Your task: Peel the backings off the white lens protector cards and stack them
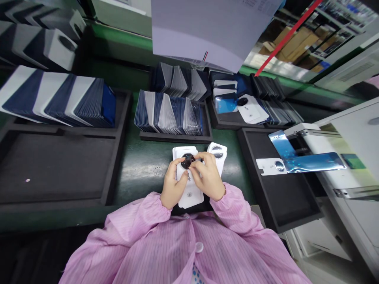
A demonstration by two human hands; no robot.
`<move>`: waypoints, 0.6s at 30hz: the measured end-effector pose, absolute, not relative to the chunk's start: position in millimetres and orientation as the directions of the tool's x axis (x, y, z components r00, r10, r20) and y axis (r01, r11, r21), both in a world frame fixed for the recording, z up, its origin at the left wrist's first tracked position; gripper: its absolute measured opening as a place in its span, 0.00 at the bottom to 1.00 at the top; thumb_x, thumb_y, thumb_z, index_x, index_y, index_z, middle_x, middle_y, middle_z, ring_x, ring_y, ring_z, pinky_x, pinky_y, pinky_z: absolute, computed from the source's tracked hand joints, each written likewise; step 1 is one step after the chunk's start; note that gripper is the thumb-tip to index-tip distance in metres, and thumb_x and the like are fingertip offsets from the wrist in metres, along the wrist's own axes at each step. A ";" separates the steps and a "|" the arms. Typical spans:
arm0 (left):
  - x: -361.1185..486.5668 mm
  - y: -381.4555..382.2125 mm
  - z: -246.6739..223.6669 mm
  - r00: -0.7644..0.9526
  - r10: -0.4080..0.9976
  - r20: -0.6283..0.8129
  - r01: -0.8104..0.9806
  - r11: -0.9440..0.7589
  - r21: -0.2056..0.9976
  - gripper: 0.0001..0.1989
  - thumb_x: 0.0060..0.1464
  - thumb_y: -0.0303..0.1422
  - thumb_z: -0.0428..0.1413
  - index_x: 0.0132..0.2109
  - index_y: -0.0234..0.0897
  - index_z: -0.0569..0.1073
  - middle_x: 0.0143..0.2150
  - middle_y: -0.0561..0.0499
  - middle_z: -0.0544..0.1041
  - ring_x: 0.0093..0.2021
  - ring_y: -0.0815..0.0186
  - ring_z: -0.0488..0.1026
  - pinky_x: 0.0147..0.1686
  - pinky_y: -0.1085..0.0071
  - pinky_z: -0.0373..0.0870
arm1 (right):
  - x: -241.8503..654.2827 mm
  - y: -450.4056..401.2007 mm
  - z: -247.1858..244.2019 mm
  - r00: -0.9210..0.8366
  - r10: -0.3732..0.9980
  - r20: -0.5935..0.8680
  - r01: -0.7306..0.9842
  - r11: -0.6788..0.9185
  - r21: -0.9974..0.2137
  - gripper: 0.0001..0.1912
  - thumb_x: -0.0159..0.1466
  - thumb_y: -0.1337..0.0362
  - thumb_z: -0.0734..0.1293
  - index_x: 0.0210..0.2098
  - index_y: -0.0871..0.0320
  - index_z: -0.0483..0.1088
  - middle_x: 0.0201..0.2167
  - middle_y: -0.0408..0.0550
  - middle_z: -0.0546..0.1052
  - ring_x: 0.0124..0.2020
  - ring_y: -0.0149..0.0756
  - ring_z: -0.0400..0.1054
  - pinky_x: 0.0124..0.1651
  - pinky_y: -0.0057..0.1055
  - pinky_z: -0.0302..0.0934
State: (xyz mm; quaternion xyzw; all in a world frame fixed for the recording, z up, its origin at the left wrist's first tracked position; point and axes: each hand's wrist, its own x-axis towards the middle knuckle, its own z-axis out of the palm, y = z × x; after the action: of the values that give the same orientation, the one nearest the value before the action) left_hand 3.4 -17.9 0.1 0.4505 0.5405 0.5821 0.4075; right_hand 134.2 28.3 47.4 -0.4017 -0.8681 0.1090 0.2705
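In the middle of the bench, right before me, lies a small stack of white phone-shaped panels (190,193). A dark, glossy round piece (187,161), like a camera lens cover, sits at the upper end of the top panel. The thumb and fingers of my left hand (173,186) close on its left side. My right hand (209,177) pinches its right edge, the fingertips partly hiding it. Whether the round piece is fixed to the panel I cannot tell. Just behind my right hand is a second pile of white panels (218,152), each with a round cutout.
Dark trays with rows of blue and white panels (170,114) stand at the back. A black tray (115,161) is on the left. Another tray (278,197) on the right bears a white panel (271,166) and shiny blue strips (315,162). A paper sheet (207,31) hangs above.
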 end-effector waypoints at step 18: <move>5.1 -20.1 -1.5 -0.245 0.968 0.055 -0.024 -0.063 0.998 0.18 0.55 0.27 0.53 0.53 0.42 0.68 0.53 0.47 0.72 0.57 0.60 0.69 0.58 0.61 0.62 | 125.1 23.6 10.4 -0.162 0.978 0.133 0.270 0.174 -0.947 0.21 0.65 0.61 0.63 0.56 0.56 0.58 0.53 0.55 0.69 0.54 0.42 0.67 0.56 0.42 0.64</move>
State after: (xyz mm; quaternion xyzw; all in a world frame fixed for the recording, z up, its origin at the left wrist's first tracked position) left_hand 5.1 -20.1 -1.5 0.4411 0.5346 0.5804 0.4274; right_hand 125.1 23.6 10.4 -0.4890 -0.6378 0.4171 0.4244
